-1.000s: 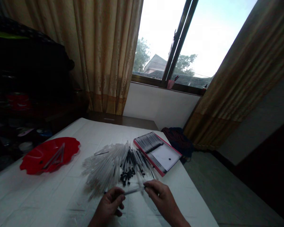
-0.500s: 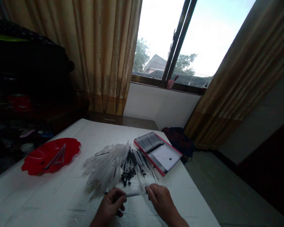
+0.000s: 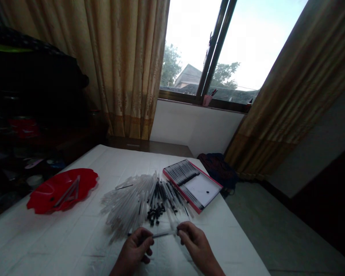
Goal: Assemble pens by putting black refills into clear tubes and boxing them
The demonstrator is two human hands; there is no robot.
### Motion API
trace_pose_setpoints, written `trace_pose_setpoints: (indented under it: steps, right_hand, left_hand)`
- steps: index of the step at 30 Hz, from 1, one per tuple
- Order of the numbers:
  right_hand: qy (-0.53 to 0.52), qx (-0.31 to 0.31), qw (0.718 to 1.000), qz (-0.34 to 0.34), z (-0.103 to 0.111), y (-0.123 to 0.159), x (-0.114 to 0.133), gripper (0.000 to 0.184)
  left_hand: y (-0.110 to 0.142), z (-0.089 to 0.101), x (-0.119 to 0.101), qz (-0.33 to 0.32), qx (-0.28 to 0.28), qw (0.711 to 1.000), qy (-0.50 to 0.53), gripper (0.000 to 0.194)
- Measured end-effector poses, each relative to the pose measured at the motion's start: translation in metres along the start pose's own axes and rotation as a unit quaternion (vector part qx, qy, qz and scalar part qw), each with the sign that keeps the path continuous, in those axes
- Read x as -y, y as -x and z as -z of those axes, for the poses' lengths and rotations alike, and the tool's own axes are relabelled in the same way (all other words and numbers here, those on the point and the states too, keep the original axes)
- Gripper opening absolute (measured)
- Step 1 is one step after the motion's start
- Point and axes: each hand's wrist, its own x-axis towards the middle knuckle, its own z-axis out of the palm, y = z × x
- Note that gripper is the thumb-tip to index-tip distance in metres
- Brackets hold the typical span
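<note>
Between my two hands, near the front of the table, a clear pen (image 3: 164, 234) with a dark core lies level. My left hand (image 3: 138, 247) is closed on its left end, thumb and fingers pinching. My right hand (image 3: 196, 243) pinches the other end, where something small and dark shows at the fingertips. Just beyond my hands spreads a pile of clear pen barrels (image 3: 129, 199). Black pen caps (image 3: 155, 214) lie at the pile's front, and dark-tipped pens or refills (image 3: 168, 193) lie to its right.
A red-edged box (image 3: 202, 189) holding rows of pens and one small black piece stands behind the pile, to the right. On the left, a red wavy-rimmed plate (image 3: 41, 203) carries a few clear barrels. The table's right edge (image 3: 244, 234) drops to the floor.
My right hand has shifted slightly upward and turned a little, still at the pen's right end. My left hand keeps its place. The pile, box and plate look the same.
</note>
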Motion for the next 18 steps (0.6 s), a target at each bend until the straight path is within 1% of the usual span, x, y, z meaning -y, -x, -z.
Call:
trace_pose_setpoints:
  steps: [2, 5, 7, 9, 14, 16, 18]
  right_hand:
    - [0.035, -0.011, 0.999, -0.013, -0.0009, -0.0017, 0.0007, 0.039]
    - [0.088, -0.014, 0.995, -0.037, -0.0031, -0.0038, 0.0039, 0.048]
    - [0.103, -0.011, 0.994, -0.045, -0.0035, -0.0043, 0.006, 0.055]
    - [0.091, -0.01, 0.995, -0.045, -0.0026, -0.0036, 0.0064, 0.058]
    - [-0.033, -0.018, 0.999, -0.022, 0.0008, 0.0015, 0.0004, 0.043]
    - [-0.049, -0.01, 0.999, -0.017, 0.0016, 0.0025, -0.0016, 0.039]
    - [-0.032, 0.001, 0.999, -0.017, 0.0021, 0.0019, -0.0017, 0.034]
  left_hand:
    - [0.0007, -0.0003, -0.0004, -0.002, -0.002, 1.0, 0.004, 0.036]
    - [0.0008, -0.0006, 0.0, -0.002, -0.003, 1.0, 0.004, 0.036]
    - [0.0002, -0.0003, 0.0006, 0.001, -0.002, 1.0, 0.001, 0.037]
    - [-0.0002, 0.0004, 0.0008, 0.003, -0.002, 1.0, 0.0, 0.039]
    - [0.0007, 0.0011, -0.0007, -0.005, 0.004, 1.0, -0.005, 0.038]
    - [0.0009, 0.0009, -0.0013, -0.004, 0.006, 1.0, -0.008, 0.039]
    - [0.0007, 0.0007, -0.0013, -0.001, 0.006, 1.0, -0.013, 0.041]
